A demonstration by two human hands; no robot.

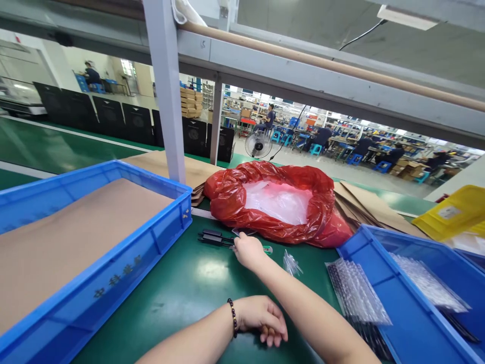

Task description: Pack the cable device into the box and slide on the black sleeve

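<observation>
My right hand (248, 249) reaches forward over the green table (182, 288), fingers closed on a small clear-wrapped piece next to a black part (212, 237) lying just in front of the red plastic bag (231, 194). The bag is open and holds clear plastic bags (278, 201). My left hand (261, 318), with a dark bead bracelet on the wrist, rests on the table near me with fingers curled under; whether anything is in them is hidden. A small clear wrapper (291, 263) lies right of my right hand.
A blue crate (125, 263) lined with brown cardboard stands at the left. Another blue crate (397, 313) at the right holds bubble-wrapped parts (356, 293). Cardboard sheets (364, 205) lie behind the bag, with a grey post (166, 91) and a yellow bin (454, 210) nearby. People sit at benches far behind.
</observation>
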